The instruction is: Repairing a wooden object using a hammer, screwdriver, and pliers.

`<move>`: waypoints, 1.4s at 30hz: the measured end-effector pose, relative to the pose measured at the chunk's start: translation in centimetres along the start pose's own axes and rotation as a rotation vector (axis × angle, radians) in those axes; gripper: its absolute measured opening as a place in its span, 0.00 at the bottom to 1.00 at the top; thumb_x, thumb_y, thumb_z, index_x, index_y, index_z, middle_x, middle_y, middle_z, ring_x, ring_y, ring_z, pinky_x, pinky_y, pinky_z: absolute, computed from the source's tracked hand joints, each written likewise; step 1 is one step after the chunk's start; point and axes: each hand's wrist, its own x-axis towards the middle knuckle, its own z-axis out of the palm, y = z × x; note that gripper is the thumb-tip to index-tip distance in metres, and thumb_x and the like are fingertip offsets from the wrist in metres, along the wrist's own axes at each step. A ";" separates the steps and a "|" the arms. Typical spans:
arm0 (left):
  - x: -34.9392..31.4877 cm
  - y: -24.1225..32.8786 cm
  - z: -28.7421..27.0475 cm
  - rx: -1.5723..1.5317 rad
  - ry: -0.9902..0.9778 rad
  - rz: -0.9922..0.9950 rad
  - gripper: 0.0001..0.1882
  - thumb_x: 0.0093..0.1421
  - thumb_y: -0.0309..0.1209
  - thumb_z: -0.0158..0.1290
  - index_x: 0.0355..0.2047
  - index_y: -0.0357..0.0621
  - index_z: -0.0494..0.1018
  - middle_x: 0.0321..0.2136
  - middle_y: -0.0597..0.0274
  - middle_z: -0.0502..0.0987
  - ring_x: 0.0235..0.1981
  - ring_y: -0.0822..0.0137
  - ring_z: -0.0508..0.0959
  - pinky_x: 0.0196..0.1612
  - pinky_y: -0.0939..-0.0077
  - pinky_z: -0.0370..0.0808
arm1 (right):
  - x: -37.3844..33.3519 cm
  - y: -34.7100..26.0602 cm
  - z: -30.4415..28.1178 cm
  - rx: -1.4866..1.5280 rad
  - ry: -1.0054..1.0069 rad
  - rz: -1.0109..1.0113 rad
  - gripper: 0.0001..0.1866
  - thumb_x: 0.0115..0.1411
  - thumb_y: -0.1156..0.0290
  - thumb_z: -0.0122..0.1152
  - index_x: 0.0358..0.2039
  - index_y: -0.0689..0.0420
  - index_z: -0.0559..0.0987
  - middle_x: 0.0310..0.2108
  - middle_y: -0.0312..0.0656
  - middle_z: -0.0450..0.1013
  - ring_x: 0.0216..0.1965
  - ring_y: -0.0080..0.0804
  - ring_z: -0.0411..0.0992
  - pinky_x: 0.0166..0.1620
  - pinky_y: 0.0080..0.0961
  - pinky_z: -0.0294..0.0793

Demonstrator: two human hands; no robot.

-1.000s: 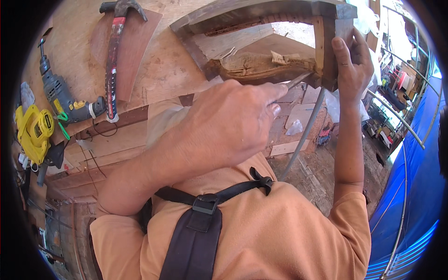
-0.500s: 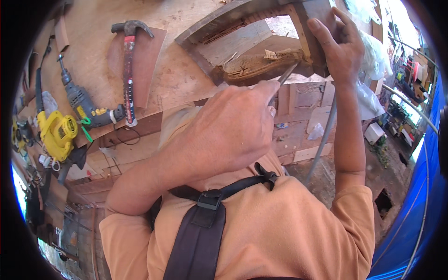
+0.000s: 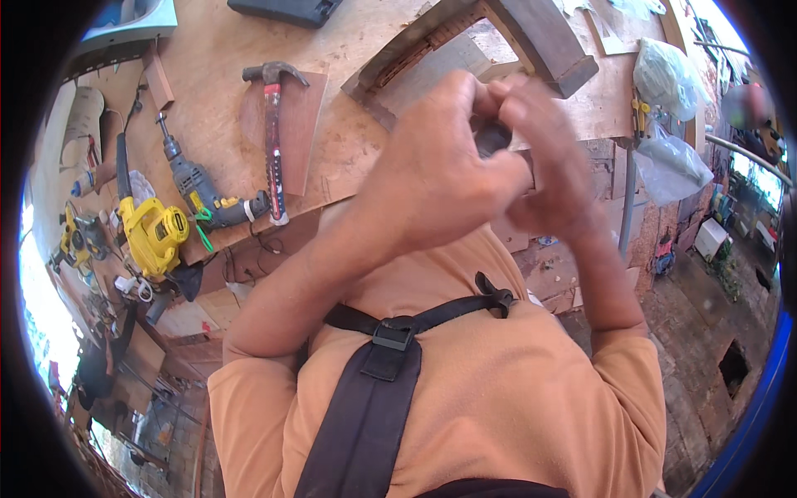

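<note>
My left hand (image 3: 440,170) is closed around a dark, rounded handle end (image 3: 491,137) of a tool, held above the table's front edge. The rest of that tool is hidden by my fingers. My right hand (image 3: 552,158), smeared by motion, meets my left at the fingertips, its fingers bent over the same spot; whether it grips the tool cannot be made out. Just beyond both hands lies a curved dark wooden frame (image 3: 540,41) with an open middle, partly covered by them. Neither hand touches the frame visibly.
A claw hammer (image 3: 274,137) rests on a reddish wood piece (image 3: 309,133) left of my hands. Further left lie a grey drill (image 3: 199,187) and a yellow blower (image 3: 154,236). A dark case (image 3: 290,8) is at the back; plastic bags (image 3: 668,79) hang at the right.
My right hand has left the wooden frame and come in to my left hand. The thin pointed tool end seen at the frame earlier no longer shows. The view has shifted.
</note>
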 end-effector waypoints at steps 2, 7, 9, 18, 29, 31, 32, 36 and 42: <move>-0.3 -0.3 0.8 0.027 -0.003 0.106 0.20 0.55 0.30 0.60 0.44 0.30 0.68 0.33 0.58 0.75 0.29 0.75 0.75 0.31 0.78 0.74 | -2.0 -1.7 2.9 0.094 0.217 0.135 0.32 0.51 0.81 0.66 0.58 0.62 0.69 0.53 0.56 0.72 0.54 0.53 0.73 0.57 0.46 0.73; -0.5 -2.1 1.3 -0.095 -0.026 0.205 0.24 0.61 0.39 0.61 0.47 0.32 0.68 0.34 0.58 0.75 0.34 0.76 0.76 0.32 0.80 0.74 | -2.6 -2.7 4.7 0.024 0.364 0.347 0.33 0.50 0.74 0.72 0.57 0.64 0.70 0.50 0.55 0.73 0.49 0.53 0.75 0.52 0.41 0.77; -0.8 -2.3 0.2 -0.184 -0.019 0.237 0.24 0.63 0.40 0.61 0.48 0.33 0.70 0.34 0.59 0.75 0.34 0.76 0.76 0.32 0.81 0.74 | -1.4 -2.5 4.3 -0.177 0.300 0.246 0.28 0.50 0.71 0.72 0.51 0.64 0.74 0.44 0.53 0.76 0.44 0.50 0.77 0.49 0.39 0.77; -3.1 -22.6 -18.4 1.105 0.527 -0.204 0.33 0.55 0.44 0.64 0.55 0.35 0.70 0.46 0.39 0.77 0.48 0.41 0.77 0.53 0.54 0.73 | -0.1 -4.0 3.2 -0.137 0.271 0.409 0.15 0.50 0.88 0.60 0.39 0.61 0.77 0.41 0.49 0.78 0.42 0.41 0.78 0.48 0.31 0.76; -2.6 -23.2 -17.8 1.009 0.431 -0.441 0.37 0.55 0.48 0.63 0.57 0.35 0.67 0.51 0.36 0.72 0.52 0.42 0.75 0.55 0.54 0.72 | -0.5 -5.1 3.3 -0.205 0.258 0.404 0.13 0.53 0.89 0.59 0.39 0.62 0.77 0.41 0.48 0.78 0.45 0.41 0.78 0.51 0.33 0.76; -2.2 -23.4 -17.9 0.999 0.379 -0.438 0.37 0.55 0.46 0.63 0.57 0.34 0.66 0.52 0.36 0.70 0.51 0.40 0.75 0.54 0.52 0.72 | -0.2 -5.2 3.3 -0.260 0.282 0.391 0.14 0.50 0.87 0.62 0.37 0.61 0.77 0.36 0.49 0.77 0.40 0.44 0.79 0.44 0.34 0.79; -2.1 -24.0 -17.9 0.963 0.330 -0.379 0.35 0.55 0.46 0.64 0.54 0.34 0.67 0.51 0.35 0.72 0.50 0.41 0.76 0.53 0.52 0.73 | -0.2 -5.2 3.4 -0.261 0.284 0.391 0.14 0.50 0.87 0.62 0.37 0.61 0.77 0.36 0.49 0.77 0.40 0.44 0.79 0.44 0.34 0.79; -1.2 -25.5 -17.5 0.943 0.276 -0.293 0.29 0.54 0.40 0.64 0.48 0.35 0.68 0.44 0.35 0.76 0.46 0.40 0.78 0.51 0.51 0.74 | -0.3 -4.8 3.7 -0.263 0.302 0.410 0.14 0.50 0.87 0.63 0.37 0.60 0.77 0.36 0.49 0.77 0.39 0.44 0.79 0.43 0.33 0.78; 0.6 -28.5 -19.4 0.740 0.299 -0.505 0.16 0.51 0.25 0.56 0.40 0.32 0.70 0.29 0.44 0.79 0.30 0.46 0.81 0.35 0.56 0.78 | -0.3 -4.5 3.8 -0.239 0.281 0.440 0.13 0.52 0.88 0.62 0.38 0.61 0.77 0.40 0.49 0.78 0.42 0.39 0.78 0.48 0.32 0.76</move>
